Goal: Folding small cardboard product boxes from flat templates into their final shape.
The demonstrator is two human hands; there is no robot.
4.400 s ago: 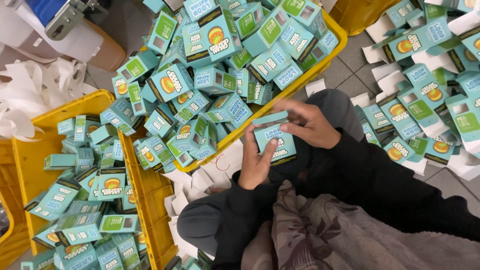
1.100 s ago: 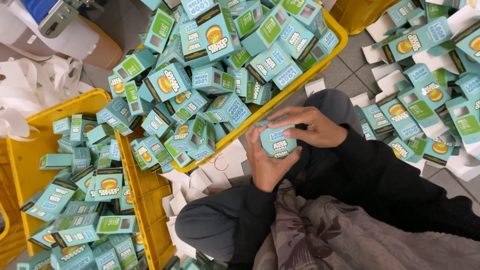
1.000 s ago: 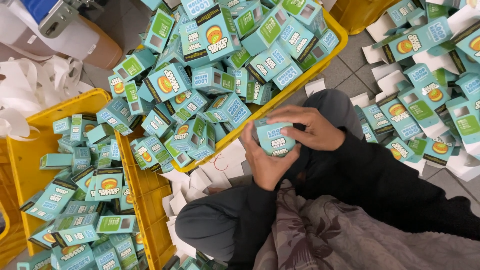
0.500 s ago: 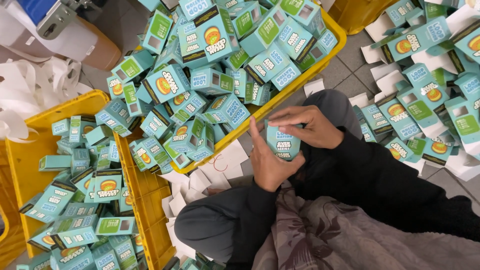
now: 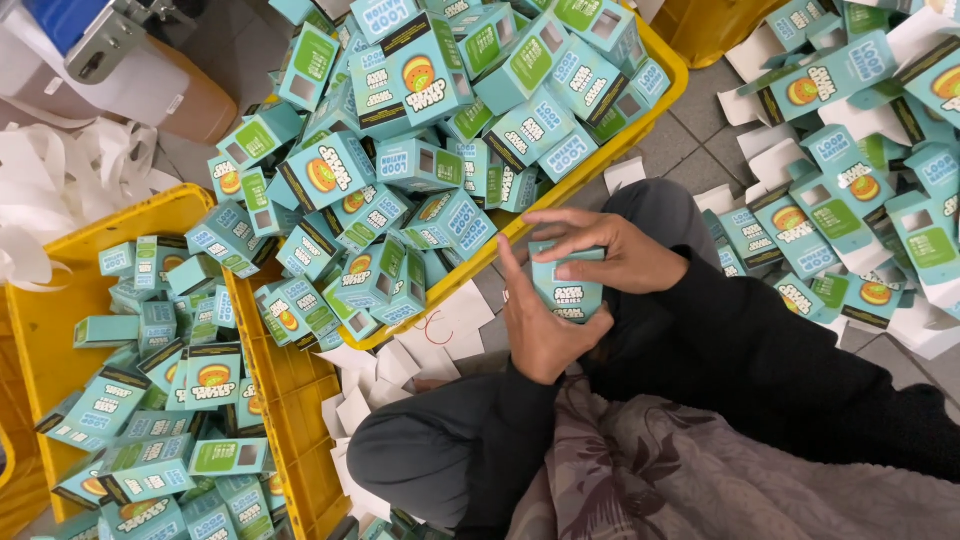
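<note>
I hold a small teal cardboard box (image 5: pixel 566 283) over my lap with both hands. My left hand (image 5: pixel 535 325) cups it from below and the left, fingers pointing up along its side. My right hand (image 5: pixel 610 250) lies over its top end, fingers pressing on the upper flap. The box stands nearly upright, its printed face toward me. Dark sleeves cover both arms.
A yellow crate (image 5: pixel 672 70) heaped with folded teal boxes stands just ahead. A second yellow crate (image 5: pixel 130 215) with more boxes is at the left. Flat unfolded boxes (image 5: pixel 850 200) cover the tiled floor at the right. White card scraps (image 5: pixel 400 360) lie by my knee.
The box has turned in my hands from a tilted to a more upright position. My right fingers have shifted onto its top flap, and my left fingers have straightened along its side.
</note>
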